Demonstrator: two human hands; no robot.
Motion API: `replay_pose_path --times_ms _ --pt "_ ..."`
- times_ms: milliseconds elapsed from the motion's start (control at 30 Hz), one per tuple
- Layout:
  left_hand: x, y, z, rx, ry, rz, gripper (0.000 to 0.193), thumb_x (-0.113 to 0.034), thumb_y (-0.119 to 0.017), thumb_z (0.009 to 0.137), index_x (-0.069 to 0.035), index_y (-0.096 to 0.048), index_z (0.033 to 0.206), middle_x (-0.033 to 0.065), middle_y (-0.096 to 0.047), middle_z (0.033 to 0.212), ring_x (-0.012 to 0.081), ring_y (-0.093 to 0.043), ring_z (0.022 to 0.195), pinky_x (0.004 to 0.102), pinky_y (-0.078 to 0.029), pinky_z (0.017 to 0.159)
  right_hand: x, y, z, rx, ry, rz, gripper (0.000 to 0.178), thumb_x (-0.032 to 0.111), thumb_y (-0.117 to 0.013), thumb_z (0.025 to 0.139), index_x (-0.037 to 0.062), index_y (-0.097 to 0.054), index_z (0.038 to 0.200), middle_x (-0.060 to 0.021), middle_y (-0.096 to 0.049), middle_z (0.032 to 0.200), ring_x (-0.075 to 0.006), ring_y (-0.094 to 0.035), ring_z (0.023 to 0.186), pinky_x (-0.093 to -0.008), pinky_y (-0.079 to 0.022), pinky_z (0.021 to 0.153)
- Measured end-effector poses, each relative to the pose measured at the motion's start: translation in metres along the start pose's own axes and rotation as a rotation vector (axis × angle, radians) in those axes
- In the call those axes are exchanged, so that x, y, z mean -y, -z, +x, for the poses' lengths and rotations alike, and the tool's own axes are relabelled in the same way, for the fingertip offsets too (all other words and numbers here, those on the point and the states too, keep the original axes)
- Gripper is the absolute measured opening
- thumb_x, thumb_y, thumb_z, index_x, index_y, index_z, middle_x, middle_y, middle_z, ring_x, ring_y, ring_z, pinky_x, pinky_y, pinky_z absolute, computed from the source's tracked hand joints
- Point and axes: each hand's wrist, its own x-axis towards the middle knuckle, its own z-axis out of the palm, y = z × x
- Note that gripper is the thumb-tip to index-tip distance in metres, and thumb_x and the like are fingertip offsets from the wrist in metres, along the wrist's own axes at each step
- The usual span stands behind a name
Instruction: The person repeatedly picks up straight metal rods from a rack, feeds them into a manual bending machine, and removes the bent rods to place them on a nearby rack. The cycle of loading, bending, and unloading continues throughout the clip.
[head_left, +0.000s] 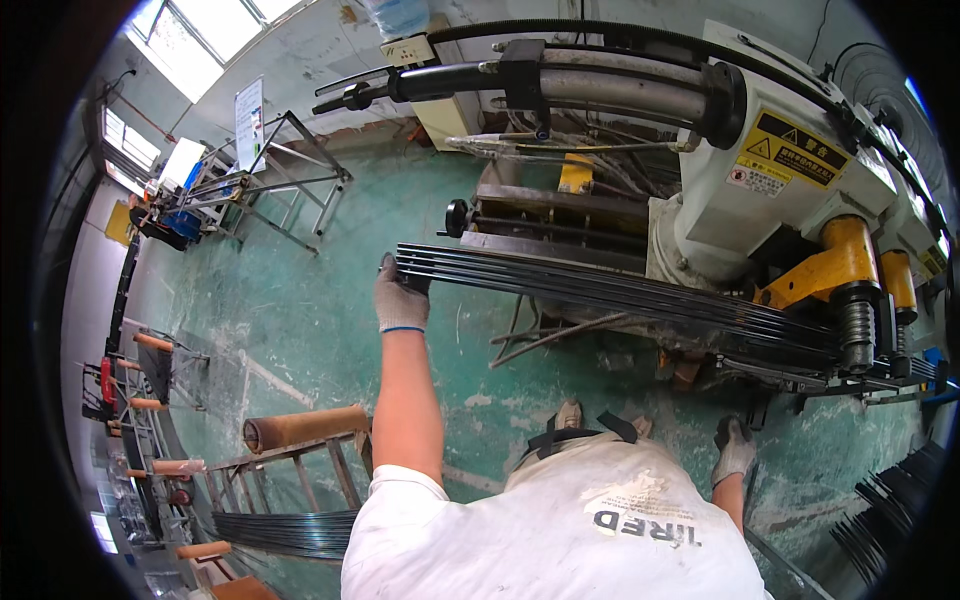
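Note:
A bundle of long, thin black rods (600, 289) runs from the left-centre into a white machine at the right. My left hand (403, 300), in a grey glove with dark fingers, is closed around the near-left ends of this bundle. Beyond the bundle lies the machine's metal bed (560, 225), with a black knob (457, 218) at its end. Low on the right, my gloved right hand (734, 452) hangs beside my body, its fingers loosely apart and nothing visible in them. Yellow clamp arms (822, 272) with a coil spring (858, 335) stand over the rods' far right part.
Another rod bundle (290, 532) lies by a rack with a brown roller (305, 428) at lower left. More black rods (890, 510) are stacked at lower right. A thick black cylinder arm (440, 85) spans the top. A metal frame stand (290, 185) stands far left on the green floor (320, 300).

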Motion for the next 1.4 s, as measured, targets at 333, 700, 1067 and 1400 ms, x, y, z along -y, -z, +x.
replay_pose_path --times_ms 333,700,1067,1400 --pt "-0.003 -0.001 -0.030 0.178 -0.030 0.220 0.038 -0.022 -0.055 0.117 -0.012 -0.052 0.153 0.0168 -0.066 0.144 0.0422 -0.068 0.130 0.0656 -0.059 0.107 0.021 -0.016 0.003 0.009 0.099 -0.034 0.033 0.016 -0.078 0.102 0.0008 -0.074 0.132 -0.0067 -0.077 0.118 -0.0214 -0.071 0.106 -0.0359 -0.056 0.092" --pt "-0.014 -0.009 -0.019 0.186 0.034 0.244 0.039 -0.028 -0.052 0.118 -0.015 -0.056 0.155 0.0161 -0.066 0.146 0.0407 -0.067 0.130 0.0673 -0.056 0.111 -0.009 0.001 0.038 0.107 0.136 -0.223 0.047 0.024 -0.076 0.102 0.0039 -0.069 0.143 -0.0090 -0.074 0.129 -0.0231 -0.070 0.108 -0.0389 -0.058 0.088" --pt "-0.021 0.016 -0.015 0.403 0.196 0.535 0.054 -0.052 -0.059 0.114 -0.035 -0.051 0.164 0.0066 -0.065 0.154 0.0323 -0.065 0.135 0.0557 -0.053 0.108 0.010 0.016 -0.013 0.066 0.110 -0.477 0.036 0.025 -0.073 0.103 -0.0024 -0.080 0.125 -0.0130 -0.083 0.115 -0.0236 -0.075 0.100 -0.0366 -0.058 0.092" --pt "-0.024 0.050 0.016 0.625 0.246 0.152 0.058 -0.048 -0.048 0.118 -0.011 -0.057 0.162 0.0179 -0.055 0.167 0.0394 -0.056 0.148 0.0567 -0.039 0.129 0.019 0.010 0.045 0.356 0.196 -1.110 0.047 0.045 -0.065 0.101 0.0052 -0.081 0.121 -0.0230 -0.079 0.125 -0.0436 -0.072 0.120 -0.0476 -0.055 0.104"
